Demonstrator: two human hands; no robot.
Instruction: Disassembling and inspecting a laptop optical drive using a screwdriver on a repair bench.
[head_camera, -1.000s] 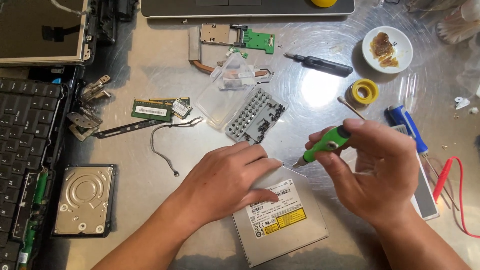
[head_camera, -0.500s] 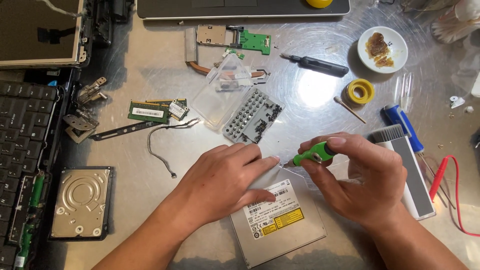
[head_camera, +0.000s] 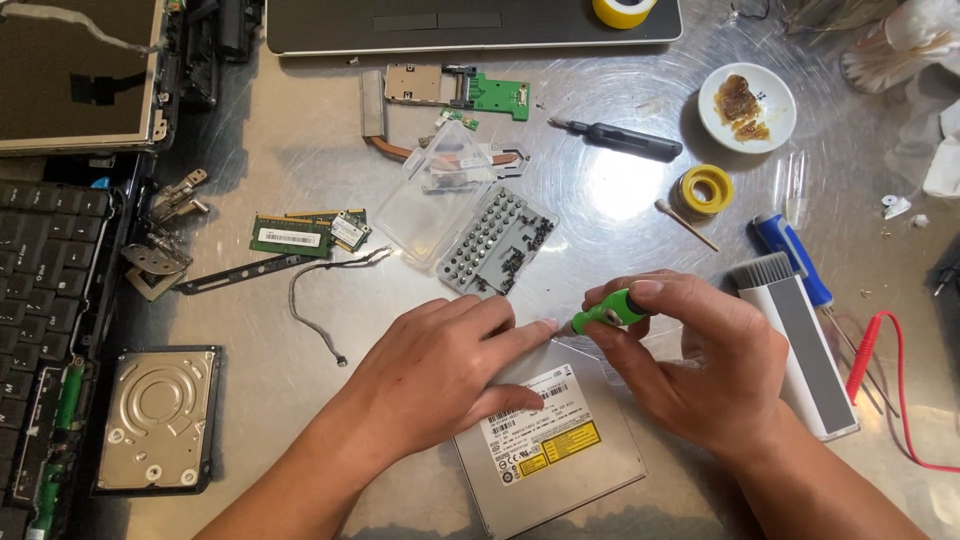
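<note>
We see the left hand lying flat, fingers spread and extended, pressing down on the upper left part of a silver optical drive that rests near the front edge of the metal tabletop, about midway along it. The index finger reaches toward the drive's far corner. The right hand has its fingers curled around a green-handled screwdriver, gripping it between thumb and fingertips, with the tip pointing left at that same far corner, just beside the left index fingertip.

Just behind the hands sits a grey bit holder with a clear plastic lid touching it. A bare hard drive lies near the front left corner, beside a black laptop keyboard along the left edge. To the right of the right hand stands a white and grey block-shaped brush tool, with a blue-handled screwdriver next to it. A yellow tape roll and a small white dish lie toward the back right.
</note>
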